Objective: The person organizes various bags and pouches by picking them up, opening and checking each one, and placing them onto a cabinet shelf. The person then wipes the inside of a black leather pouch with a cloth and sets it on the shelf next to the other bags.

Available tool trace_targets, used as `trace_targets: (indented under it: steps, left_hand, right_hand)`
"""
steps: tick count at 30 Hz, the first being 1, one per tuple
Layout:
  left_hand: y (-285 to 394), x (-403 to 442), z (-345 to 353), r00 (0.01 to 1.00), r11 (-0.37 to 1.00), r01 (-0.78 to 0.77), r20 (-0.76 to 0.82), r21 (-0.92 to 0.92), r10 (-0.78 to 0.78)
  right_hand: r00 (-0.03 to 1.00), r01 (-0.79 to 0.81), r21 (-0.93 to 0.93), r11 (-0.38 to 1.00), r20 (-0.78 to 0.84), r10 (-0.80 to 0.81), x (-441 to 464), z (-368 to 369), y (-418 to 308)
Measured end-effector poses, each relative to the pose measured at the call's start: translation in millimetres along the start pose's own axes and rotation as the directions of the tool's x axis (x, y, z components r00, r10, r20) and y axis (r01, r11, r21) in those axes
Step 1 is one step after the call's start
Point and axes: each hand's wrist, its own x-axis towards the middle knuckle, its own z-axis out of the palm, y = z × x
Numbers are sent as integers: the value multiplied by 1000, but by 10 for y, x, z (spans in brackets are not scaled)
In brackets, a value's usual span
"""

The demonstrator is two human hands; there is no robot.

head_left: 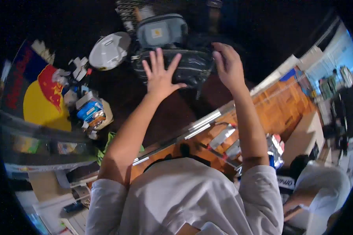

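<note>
A black waist bag (192,70) with a zip along its upper side lies on a dark brown surface (161,117). My left hand (161,78) is open over the bag's left part, fingers spread wide; whether the palm presses on it is hard to tell. At the bag's right end, my right hand (229,66) has its fingers curled together, thumb close to the index finger. What they pinch, if anything, is lost in the dark. Just beyond the bag stands a grey-blue pouch (161,33) with a small tan patch.
A white helmet (110,51) lies left of the pouch. Farther left is an open box (106,115) with blue packs, near a panel (47,98) with a yellow disc. A metal edge (204,124) borders the surface. Another person (321,188) is at lower right.
</note>
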Motion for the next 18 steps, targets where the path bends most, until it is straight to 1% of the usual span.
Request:
trace_targets:
  steps: [1, 2, 3, 4, 5, 6, 7, 8, 9, 10, 11, 12, 13, 14, 16, 17, 18]
  left_hand:
    - [44, -44, -59, 1000, 1000, 11, 8, -29, -11]
    - [85, -90, -138, 999, 998, 30, 12, -59, -30]
    - [101, -141, -221, 999, 998, 25, 34, -63, -22]
    - [141, -222, -371, 997, 997, 46, 67, -54, -42]
    - [142, -339, -504, 998, 996, 18, 58, -92, -13]
    - [108, -461, -638, 999, 992, -7, 47, -123, 13]
    - [22, -584, -772, 989, 960, 25, 146, -279, 16]
    - [-55, -724, -915, 969, 905, 82, 246, -418, 26]
    - [-33, -862, -1089, 985, 905, 69, 171, -420, 5]
    - [-34, -1037, -1251, 995, 910, 62, 96, -411, -25]
    - [-108, -1259, -1371, 996, 891, 89, 20, -445, -89]
    - [-174, -1459, -1451, 987, 870, 98, -66, -483, -148]
    - [-292, -1696, -1396, 952, 869, 23, -253, -495, -170]
    - [-339, -1890, -1475, 935, 868, 55, -279, -493, -218]
    - [-405, -2245, -1414, 834, 830, 64, -428, -554, -350]
    - [-433, -2375, -1445, 818, 832, 67, -448, -550, -361]
    - [-435, -2474, -1474, 787, 826, 87, -470, -558, -400]
  right_hand:
    - [980, -163, 126, 979, -97, 175, -231, -176, -35]
    - [905, -304, 262, 916, -221, 364, -527, -254, 25]
    - [814, -401, 287, 870, -324, 482, -816, -325, 55]
    - [765, -440, 215, 872, -419, 490, -1128, -357, 99]
    - [661, -514, 323, 795, -441, 607, -1366, -333, 12]
    - [695, -544, 273, 793, -382, 609, -1472, -338, -217]
    - [725, -570, 227, 790, -312, 613, -1565, -284, -467]
    - [775, -551, 253, 795, -199, 600, -1664, -161, -662]
    - [883, -448, 201, 871, -50, 466, -1617, -123, -926]
    - [929, -368, 163, 915, 110, 354, -1530, -67, -1159]
    - [910, -392, 244, 887, 241, 336, -1402, -38, -1418]
    - [917, -343, 246, 907, 295, 267, -1350, 91, -1571]
    - [956, -177, 252, 951, 276, 105, -1245, 196, -1715]
    - [940, -82, 311, 947, 341, -31, -1101, 310, -1910]
    - [850, 60, 333, 941, 477, -223, -1128, 652, -2465]
    - [849, 140, 415, 899, 418, -325, -1324, 968, -2668]
    - [776, 85, 424, 902, 539, -327, -1521, 1224, -2823]
